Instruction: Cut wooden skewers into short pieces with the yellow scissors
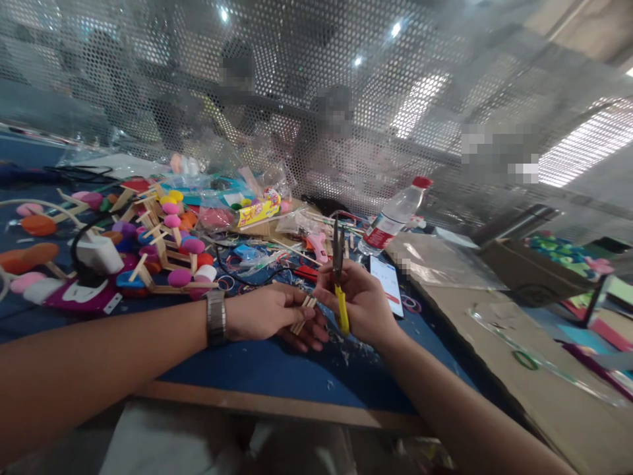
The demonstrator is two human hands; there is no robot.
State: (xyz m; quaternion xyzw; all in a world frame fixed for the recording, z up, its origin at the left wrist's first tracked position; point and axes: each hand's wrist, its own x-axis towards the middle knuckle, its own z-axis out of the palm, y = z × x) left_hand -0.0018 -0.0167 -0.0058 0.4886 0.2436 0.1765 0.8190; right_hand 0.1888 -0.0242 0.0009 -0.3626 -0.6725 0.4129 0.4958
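Several short wooden sticks (302,315) lie in my left hand (281,315), held under the thumb with the fingers curled beneath. My right hand (359,300) is closed around a pair of scissors (341,277) with yellow handles, and the dark blades point upward. The thumb and fingertip of my right hand are close to the upper ends of the sticks; whether they touch them I cannot tell. Both hands are above the blue tabletop (237,366), near its front edge. Small pale scraps (346,353) are scattered under my right hand.
Wooden stick pieces with coloured foam ovals (171,247) pile up on the left, beside a purple power strip (82,297). A pink glue gun (317,245), a bottle (395,214) and a phone (386,284) are beyond my hands. Cardboard (475,316) lies right; a perforated panel (297,86) stands behind.
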